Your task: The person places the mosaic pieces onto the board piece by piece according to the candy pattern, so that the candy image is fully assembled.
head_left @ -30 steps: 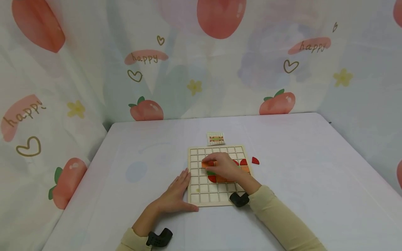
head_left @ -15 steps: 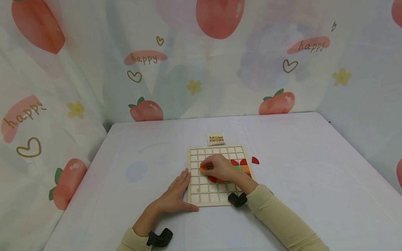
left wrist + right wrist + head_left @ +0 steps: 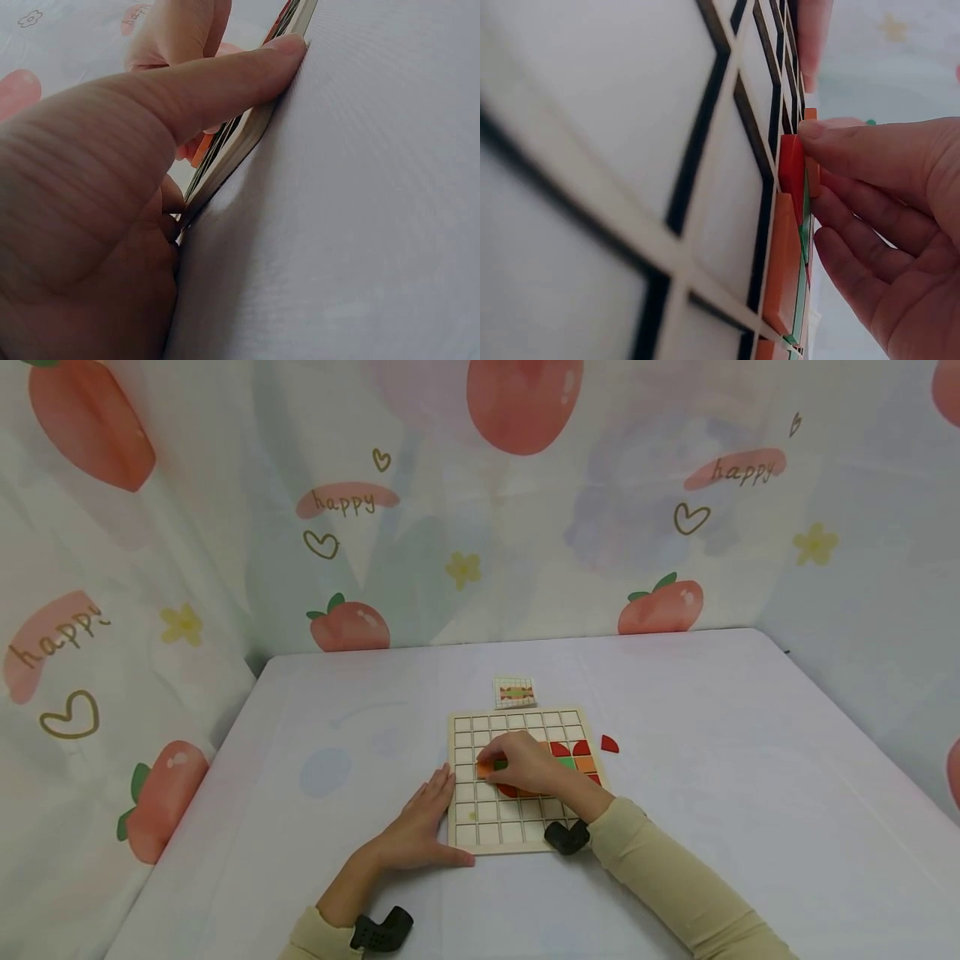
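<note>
With thumb and fingers, my right hand pinches an orange square block over the left part of a wooden grid board. In the right wrist view, the thumb lies at the edge of this orange block, right beside a red piece set in the grid. Red, orange and green pieces fill cells across the middle rows, partly hidden under the hand. My left hand rests along the board's left side, its fingers extended. Its thumb presses against the board's near edge in the left wrist view.
A small pattern card printed with a coloured grid lies just beyond the board. One red rounded piece sits on the white table to the board's right. A printed curtain stands behind the table.
My right hand has moved slightly left and toward me with the orange block, uncovering red pieces on the right. My left hand and the board stay in place.
</note>
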Demonstrator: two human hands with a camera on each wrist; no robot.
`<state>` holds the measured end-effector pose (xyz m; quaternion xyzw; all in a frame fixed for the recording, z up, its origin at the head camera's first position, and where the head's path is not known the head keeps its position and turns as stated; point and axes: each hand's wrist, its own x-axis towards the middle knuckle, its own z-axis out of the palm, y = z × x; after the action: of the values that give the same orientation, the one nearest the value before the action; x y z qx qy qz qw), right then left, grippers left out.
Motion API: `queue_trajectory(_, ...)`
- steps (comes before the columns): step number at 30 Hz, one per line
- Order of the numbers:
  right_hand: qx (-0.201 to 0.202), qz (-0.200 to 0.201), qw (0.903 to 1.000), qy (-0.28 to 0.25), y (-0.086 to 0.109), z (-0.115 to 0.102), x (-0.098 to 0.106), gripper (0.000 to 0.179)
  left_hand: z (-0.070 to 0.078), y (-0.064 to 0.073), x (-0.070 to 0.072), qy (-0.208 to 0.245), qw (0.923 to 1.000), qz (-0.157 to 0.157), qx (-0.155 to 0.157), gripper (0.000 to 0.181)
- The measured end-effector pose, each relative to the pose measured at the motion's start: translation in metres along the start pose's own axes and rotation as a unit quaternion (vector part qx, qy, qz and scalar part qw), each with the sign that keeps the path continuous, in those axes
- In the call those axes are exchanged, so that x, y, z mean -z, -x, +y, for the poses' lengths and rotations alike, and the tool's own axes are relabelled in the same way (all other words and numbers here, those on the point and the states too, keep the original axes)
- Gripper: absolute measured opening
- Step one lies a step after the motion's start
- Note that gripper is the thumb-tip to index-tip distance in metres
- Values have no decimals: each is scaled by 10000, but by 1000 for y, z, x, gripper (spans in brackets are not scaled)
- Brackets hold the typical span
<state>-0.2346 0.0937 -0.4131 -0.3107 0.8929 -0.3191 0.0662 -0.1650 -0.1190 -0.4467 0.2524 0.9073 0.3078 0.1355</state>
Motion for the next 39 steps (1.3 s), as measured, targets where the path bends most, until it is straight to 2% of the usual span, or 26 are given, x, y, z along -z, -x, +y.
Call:
queue_trajectory(14, 183, -11, 9996, 201, 0, -1, 1, 24, 1, -1, 0, -43, 10000, 5, -29, 117)
queue_trajectory(23, 134, -2, 9997, 192, 1, -1, 1, 25, 1, -1, -1, -49, 10000, 0, 2, 118)
queue_trajectory(26, 66, 100, 9998, 129, 2, -2, 2, 27, 1, -1, -1, -43, 10000, 0, -15, 117)
queue_trajectory(33, -370, 416, 9975, -426, 12, -5, 14, 27, -1, -1, -2, -71, 10000, 35, 9, 117)
queue_trajectory(39, -649, 782, 9933, -557, 28, 11, 34, 29, -1, -1, -2, -80, 9999, 82, 0, 118)
